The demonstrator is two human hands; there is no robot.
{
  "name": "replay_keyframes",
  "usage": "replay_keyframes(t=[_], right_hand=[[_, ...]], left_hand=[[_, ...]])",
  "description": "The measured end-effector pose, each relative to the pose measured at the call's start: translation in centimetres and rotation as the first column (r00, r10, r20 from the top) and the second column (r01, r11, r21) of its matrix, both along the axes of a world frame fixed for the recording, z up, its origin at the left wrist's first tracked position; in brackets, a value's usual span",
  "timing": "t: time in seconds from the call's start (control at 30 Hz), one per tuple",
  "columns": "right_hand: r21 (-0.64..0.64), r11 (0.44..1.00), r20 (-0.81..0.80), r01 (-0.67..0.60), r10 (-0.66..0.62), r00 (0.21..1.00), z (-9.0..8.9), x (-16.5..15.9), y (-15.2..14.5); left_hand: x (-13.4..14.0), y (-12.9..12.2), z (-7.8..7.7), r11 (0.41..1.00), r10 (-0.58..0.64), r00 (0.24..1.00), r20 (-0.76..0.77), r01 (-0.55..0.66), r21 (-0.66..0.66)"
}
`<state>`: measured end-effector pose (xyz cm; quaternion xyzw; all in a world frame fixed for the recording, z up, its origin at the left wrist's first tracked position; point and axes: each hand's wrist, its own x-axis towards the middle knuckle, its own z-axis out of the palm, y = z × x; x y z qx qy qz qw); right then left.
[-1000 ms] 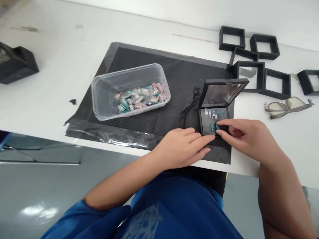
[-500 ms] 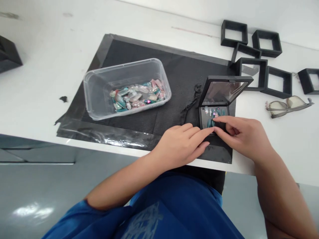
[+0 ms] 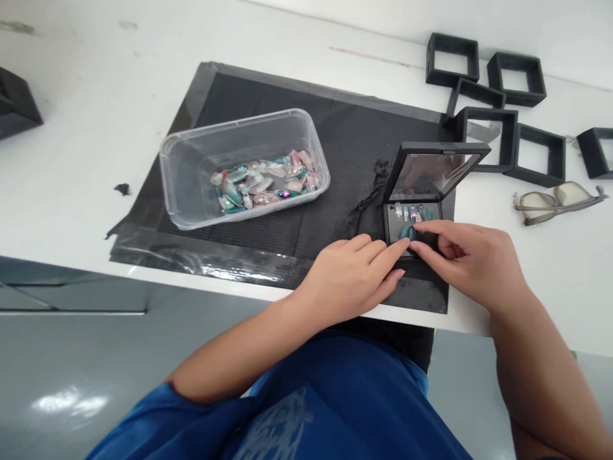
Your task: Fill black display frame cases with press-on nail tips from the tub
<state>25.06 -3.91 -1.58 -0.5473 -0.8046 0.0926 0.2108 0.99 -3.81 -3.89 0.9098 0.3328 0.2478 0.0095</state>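
Note:
A small black hinged case (image 3: 389,223) stands with its clear-windowed lid (image 3: 426,176) raised. Inside it, a row of decorated press-on nails (image 3: 414,213) lies along the back, with teal press-on nails (image 3: 406,234) nearer the front. My right hand (image 3: 474,259) holds thumb and index finger around the edge of a teal nail in the case. From the left, my left hand (image 3: 352,275) stretches its index finger to the front teal nails, its tip close to my right thumb; it grips nothing visible.
A clear plastic tub (image 3: 191,191) of loose press-on nails (image 3: 261,185) sits on the black mat (image 3: 258,246). Several black frames (image 3: 488,115) and a pair of glasses (image 3: 558,201) lie at the right. Dark scraps (image 3: 368,198) rest beside the case.
My right fingertips have shifted slightly at the teal nails, and my left index finger has stayed beside them. The tub and case remain in place; the view has moved a little.

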Motion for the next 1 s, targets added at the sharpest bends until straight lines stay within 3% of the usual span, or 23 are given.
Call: replay_keyframes(t=[0.5, 0.67, 0.77, 0.9, 0.97, 1.0], right_hand=[[0.020, 0.999, -0.006, -0.050, 0.050, 0.999, -0.1, 0.1, 0.1], [0.072, 0.995, -0.029, -0.064, 0.067, 0.997, -0.2, 0.1, 0.0], [0.086, 0.994, -0.047, -0.073, 0.077, 0.996, -0.1, 0.5, -0.2], [0.110, 0.992, -0.089, -0.060, 0.070, 0.994, 0.8, 1.6, -0.5], [0.164, 0.986, -0.123, -0.037, 0.057, 0.991, 1.4, 2.1, -0.4], [0.192, 0.981, -0.140, -0.015, 0.043, 0.989, 1.7, 2.3, -0.4]], left_hand=[[-0.1, 0.1, 0.2, 0.999, -0.050, 0.999, 0.021, 0.049, 0.007], [-0.7, -0.1, 0.8, 0.993, -0.110, 0.986, 0.122, 0.105, 0.047], [-2.4, 0.6, 2.3, 0.982, -0.159, 0.970, 0.184, 0.137, 0.128], [-6.8, 4.1, 6.5, 0.981, -0.123, 0.963, 0.238, 0.082, 0.174], [-9.1, 6.7, 8.9, 0.996, -0.020, 0.969, 0.245, -0.003, 0.091], [-10.1, 8.0, 9.9, 0.995, 0.073, 0.982, 0.172, -0.083, 0.050]])
